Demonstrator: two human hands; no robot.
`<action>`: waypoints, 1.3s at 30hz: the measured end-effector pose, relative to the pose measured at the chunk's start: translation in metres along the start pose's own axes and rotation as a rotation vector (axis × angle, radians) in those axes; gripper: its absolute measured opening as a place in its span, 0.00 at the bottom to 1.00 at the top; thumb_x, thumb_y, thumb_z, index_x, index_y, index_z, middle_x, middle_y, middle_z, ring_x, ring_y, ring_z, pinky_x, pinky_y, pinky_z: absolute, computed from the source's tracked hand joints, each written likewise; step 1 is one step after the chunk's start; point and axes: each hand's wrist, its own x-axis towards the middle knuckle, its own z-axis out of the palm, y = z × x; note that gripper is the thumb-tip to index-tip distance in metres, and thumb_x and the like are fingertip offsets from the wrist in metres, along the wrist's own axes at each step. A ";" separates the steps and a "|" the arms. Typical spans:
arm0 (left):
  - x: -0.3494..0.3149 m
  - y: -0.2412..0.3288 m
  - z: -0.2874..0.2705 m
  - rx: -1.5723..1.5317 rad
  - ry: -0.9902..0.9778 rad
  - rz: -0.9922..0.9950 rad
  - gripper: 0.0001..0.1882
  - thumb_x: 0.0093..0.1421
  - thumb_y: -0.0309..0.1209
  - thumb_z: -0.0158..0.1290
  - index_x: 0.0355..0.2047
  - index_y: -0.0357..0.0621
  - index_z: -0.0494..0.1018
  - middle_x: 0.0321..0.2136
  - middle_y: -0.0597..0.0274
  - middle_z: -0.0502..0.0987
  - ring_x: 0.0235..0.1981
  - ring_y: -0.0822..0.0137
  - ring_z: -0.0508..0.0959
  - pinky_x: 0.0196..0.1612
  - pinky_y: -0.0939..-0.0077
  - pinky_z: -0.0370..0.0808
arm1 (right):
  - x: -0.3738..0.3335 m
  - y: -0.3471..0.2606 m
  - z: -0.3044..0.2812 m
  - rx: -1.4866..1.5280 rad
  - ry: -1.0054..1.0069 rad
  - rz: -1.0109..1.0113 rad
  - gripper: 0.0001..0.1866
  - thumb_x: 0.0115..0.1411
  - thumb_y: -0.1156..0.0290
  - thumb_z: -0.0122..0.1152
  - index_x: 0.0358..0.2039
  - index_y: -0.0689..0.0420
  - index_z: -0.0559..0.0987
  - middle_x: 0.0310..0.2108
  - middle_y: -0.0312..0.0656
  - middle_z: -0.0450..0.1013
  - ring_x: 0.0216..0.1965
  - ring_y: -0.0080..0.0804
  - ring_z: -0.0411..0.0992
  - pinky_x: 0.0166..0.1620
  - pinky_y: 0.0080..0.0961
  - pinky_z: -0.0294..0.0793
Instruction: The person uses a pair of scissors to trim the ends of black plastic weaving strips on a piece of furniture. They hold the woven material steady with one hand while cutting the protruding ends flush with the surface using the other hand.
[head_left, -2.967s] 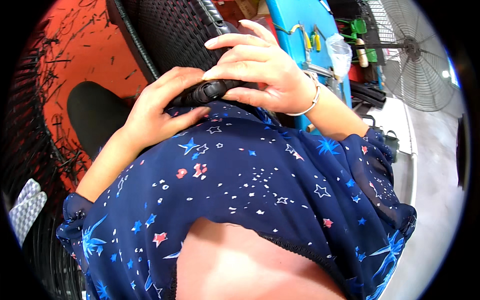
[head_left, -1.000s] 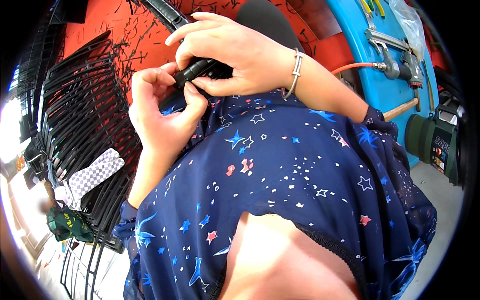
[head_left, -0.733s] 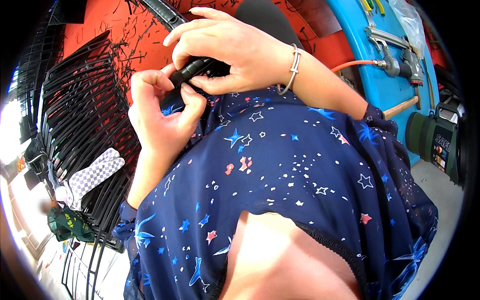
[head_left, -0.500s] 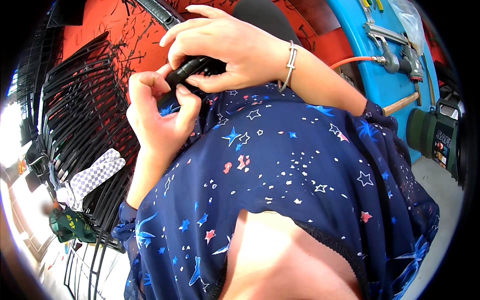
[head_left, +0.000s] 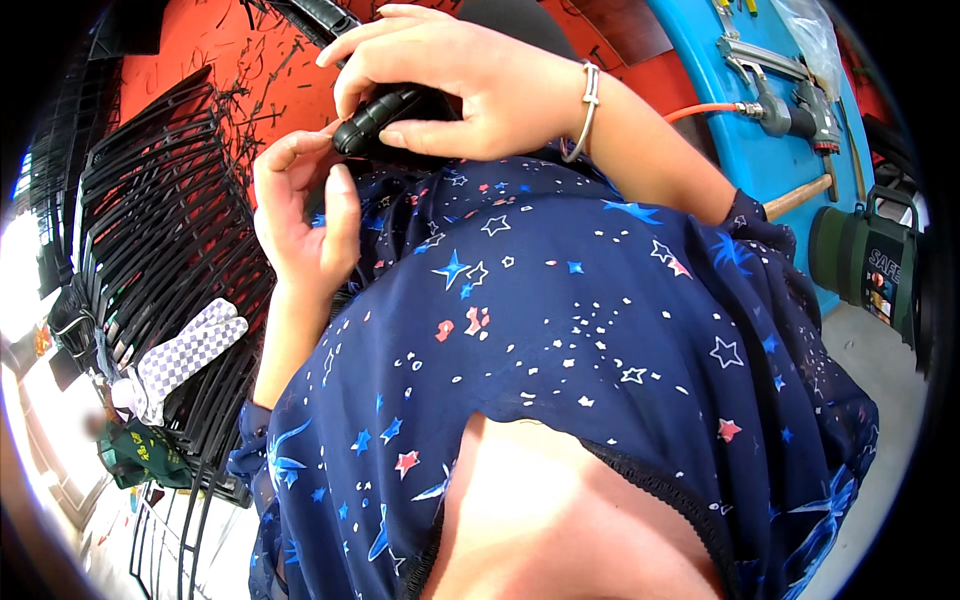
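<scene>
A black, glossy piece with a rounded end and ribbed bands [head_left: 372, 122], like a bar wrapped in flat strip, lies at my lap. My right hand [head_left: 450, 85] comes across from the right and grips it, thumb below and index finger above; the other fingers stretch past it. At its rounded end is my left hand [head_left: 310, 205], palm turned up, thumb raised apart from the fingers. Its index fingertip is close to the end; whether they touch I cannot tell. The rest of the black piece is hidden behind my right hand.
Stacked black metal frames [head_left: 160, 210] stand at the left, with a checkered sleeve [head_left: 190, 355] and a dark green bag [head_left: 145, 455]. Black strip scraps litter the red surface [head_left: 190, 45]. On the blue table [head_left: 705, 45] lies an air tool [head_left: 790, 115] with an orange hose. A green canister [head_left: 865, 260] is at right.
My left thumb has come off the black piece, and the left hand has loosened and drawn slightly left. My right hand keeps its grip with the rounded end now more exposed.
</scene>
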 end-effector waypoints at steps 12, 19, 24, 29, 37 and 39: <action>-0.006 -0.012 0.008 -0.101 -0.151 -0.138 0.23 0.69 0.18 0.43 0.64 0.30 0.57 0.58 0.46 0.70 0.59 0.60 0.72 0.63 0.60 0.69 | 0.002 0.014 -0.020 0.196 -0.104 -0.060 0.13 0.58 0.71 0.60 0.44 0.57 0.77 0.47 0.47 0.72 0.63 0.51 0.62 0.64 0.47 0.58; -0.010 -0.014 0.014 -0.098 -0.140 -0.146 0.23 0.69 0.18 0.44 0.64 0.30 0.58 0.58 0.46 0.71 0.60 0.59 0.72 0.64 0.60 0.69 | -0.001 0.020 -0.021 0.073 -0.104 -0.022 0.13 0.61 0.64 0.63 0.44 0.54 0.84 0.48 0.47 0.78 0.61 0.46 0.67 0.64 0.42 0.64; -0.007 -0.010 0.018 -0.125 -0.158 -0.139 0.23 0.69 0.18 0.44 0.64 0.30 0.58 0.58 0.46 0.70 0.60 0.59 0.72 0.64 0.60 0.68 | 0.001 0.009 -0.027 0.045 -0.116 0.062 0.14 0.59 0.62 0.65 0.42 0.55 0.84 0.47 0.46 0.79 0.61 0.44 0.68 0.62 0.39 0.66; -0.009 -0.011 0.020 -0.104 -0.122 -0.121 0.24 0.67 0.21 0.48 0.63 0.31 0.61 0.55 0.48 0.73 0.56 0.59 0.77 0.60 0.65 0.72 | 0.001 0.000 -0.026 -0.107 -0.111 0.136 0.16 0.58 0.56 0.65 0.41 0.52 0.85 0.48 0.42 0.79 0.60 0.36 0.69 0.64 0.44 0.61; -0.005 -0.002 0.022 -0.118 -0.168 -0.095 0.25 0.66 0.20 0.48 0.63 0.30 0.61 0.53 0.48 0.75 0.50 0.62 0.79 0.58 0.66 0.73 | -0.004 -0.013 -0.020 -0.334 -0.081 0.199 0.13 0.57 0.54 0.66 0.38 0.46 0.85 0.47 0.35 0.78 0.59 0.28 0.70 0.66 0.60 0.49; -0.004 -0.001 0.022 -0.126 -0.173 -0.097 0.25 0.66 0.20 0.48 0.63 0.31 0.61 0.53 0.49 0.75 0.49 0.62 0.80 0.57 0.67 0.74 | -0.002 -0.016 -0.018 -0.351 -0.085 0.200 0.13 0.56 0.54 0.68 0.39 0.45 0.85 0.45 0.35 0.79 0.60 0.30 0.70 0.67 0.63 0.45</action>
